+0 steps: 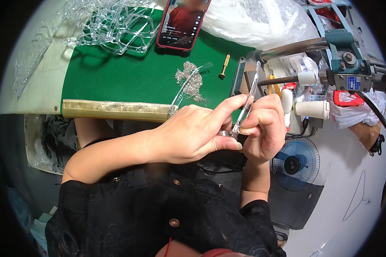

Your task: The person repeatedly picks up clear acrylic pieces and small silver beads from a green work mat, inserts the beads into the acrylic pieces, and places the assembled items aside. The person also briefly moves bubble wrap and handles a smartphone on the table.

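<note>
Clear frame pieces (111,23) lie heaped on the green mat (128,77). The left hand (193,135) pinches the clear temple arm's (246,100) lower end, fingers closed; the right hand (263,128) curls shut round it. Best held steady, upright, just before the machine (343,64).

the person wears a black top of thin, slightly crinkled cloth with short sleeves that end above the elbows, leaving both forearms bare; small round brass-coloured buttons run down its front, and a few tiny metal studs dot the chest; a thin red cord shows at the lower edge near the neckline; the left hand (193,135) and the right hand (263,128) are bare, without gloves, with longish unpainted nails; no watch or bracelet shows on either wrist
</note>
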`<state>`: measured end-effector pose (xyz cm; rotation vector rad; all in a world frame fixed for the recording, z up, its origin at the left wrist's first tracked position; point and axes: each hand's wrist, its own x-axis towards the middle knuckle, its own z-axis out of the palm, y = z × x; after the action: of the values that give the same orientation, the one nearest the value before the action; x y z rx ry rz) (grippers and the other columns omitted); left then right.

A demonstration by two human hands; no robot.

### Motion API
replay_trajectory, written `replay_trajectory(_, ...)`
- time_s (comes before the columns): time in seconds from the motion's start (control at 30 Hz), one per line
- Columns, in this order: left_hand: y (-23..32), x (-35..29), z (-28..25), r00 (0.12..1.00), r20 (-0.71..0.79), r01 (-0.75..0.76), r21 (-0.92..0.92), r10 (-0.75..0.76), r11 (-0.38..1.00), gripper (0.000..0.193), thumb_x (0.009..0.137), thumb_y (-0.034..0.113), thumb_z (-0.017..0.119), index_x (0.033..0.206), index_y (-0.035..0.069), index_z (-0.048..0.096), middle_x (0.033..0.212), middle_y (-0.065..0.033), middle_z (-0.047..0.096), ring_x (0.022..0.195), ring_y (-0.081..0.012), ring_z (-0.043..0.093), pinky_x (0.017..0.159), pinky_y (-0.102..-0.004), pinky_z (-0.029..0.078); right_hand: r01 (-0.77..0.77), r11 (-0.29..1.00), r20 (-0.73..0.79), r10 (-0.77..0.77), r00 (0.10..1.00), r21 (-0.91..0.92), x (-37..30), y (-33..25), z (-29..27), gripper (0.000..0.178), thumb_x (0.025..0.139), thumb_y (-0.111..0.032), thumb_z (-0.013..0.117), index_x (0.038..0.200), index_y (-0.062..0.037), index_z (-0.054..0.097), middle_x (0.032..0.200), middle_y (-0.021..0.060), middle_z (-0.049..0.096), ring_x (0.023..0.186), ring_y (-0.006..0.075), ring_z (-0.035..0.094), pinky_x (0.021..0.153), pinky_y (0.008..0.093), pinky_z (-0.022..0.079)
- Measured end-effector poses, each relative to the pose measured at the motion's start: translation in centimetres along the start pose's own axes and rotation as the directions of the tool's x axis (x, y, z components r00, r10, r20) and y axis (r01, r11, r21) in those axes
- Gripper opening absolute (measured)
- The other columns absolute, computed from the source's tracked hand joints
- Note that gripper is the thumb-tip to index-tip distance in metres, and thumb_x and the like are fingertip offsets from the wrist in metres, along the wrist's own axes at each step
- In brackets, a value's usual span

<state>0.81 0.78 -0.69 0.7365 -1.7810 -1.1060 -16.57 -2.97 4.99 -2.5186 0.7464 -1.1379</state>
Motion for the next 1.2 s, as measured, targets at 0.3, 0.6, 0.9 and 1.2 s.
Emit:
replay_trajectory(0.3, -0.11, 0.09, -0.19, 1.000, 0.005, 0.002, 0.028, -0.002, 1.000, 0.083, 0.085, 0.045, 0.062, 0.145, 0.003, 0.022, 0.079, -0.0137, 0.060, 0.072, -0.0347, 0.063, 0.066, -0.0385, 0.049, -0.013, 0.997, -0.019, 0.014, 1.000, 0.079, 0.13, 0.44, 0.11, 0.019, 0.076, -0.023, 0.072, 0.074, -0.0076, 0.061, 0.073, 0.0031, 0.055, 0.067, 0.0182, 0.051, 0.060, 0.0292, 0.040)
replay_trajectory(0.6, -0.25, 0.10, -0.17, 1.000, -0.008, -0.019, 0.027, 0.019, 0.999, 0.083, 0.085, 0.045, 0.062, 0.145, 0.002, 0.022, 0.079, -0.0137, 0.060, 0.071, -0.0334, 0.063, 0.066, -0.0377, 0.049, -0.037, 0.990, -0.068, 0.047, 0.997, 0.136, -0.21, 0.53, 0.49, 0.018, 0.072, -0.018, 0.075, 0.075, -0.0056, 0.062, 0.074, 0.0039, 0.056, 0.068, 0.0178, 0.053, 0.060, 0.0285, 0.041)
replay_trajectory(0.9, -0.27, -0.15, 0.02, 0.999, 0.023, 0.033, -0.197, -0.029, 0.980, 0.083, 0.088, 0.053, 0.055, 0.144, 0.001, 0.022, 0.090, -0.0152, 0.065, 0.081, -0.0295, 0.067, 0.073, -0.0338, 0.051, -0.038, 0.988, -0.095, 0.053, 0.994, 0.147, -0.08, 0.39, 0.69, 0.019, 0.072, -0.019, 0.075, 0.073, -0.0057, 0.061, 0.073, 0.0050, 0.055, 0.069, 0.0184, 0.052, 0.063, 0.0289, 0.041)
replay_trajectory(1.2, 0.35, 0.08, -0.35, 0.993, 0.079, 0.108, -0.317, -0.087, 0.942, 0.085, 0.087, 0.056, 0.054, 0.144, 0.002, 0.021, 0.096, -0.0134, 0.066, 0.081, -0.0231, 0.068, 0.075, -0.0320, 0.051, -0.020, 0.992, -0.087, 0.031, 0.996, 0.123, 0.13, 0.39, 0.74, 0.025, 0.074, -0.029, 0.074, 0.072, -0.0074, 0.060, 0.074, 0.0033, 0.055, 0.069, 0.0183, 0.052, 0.064, 0.0293, 0.041)
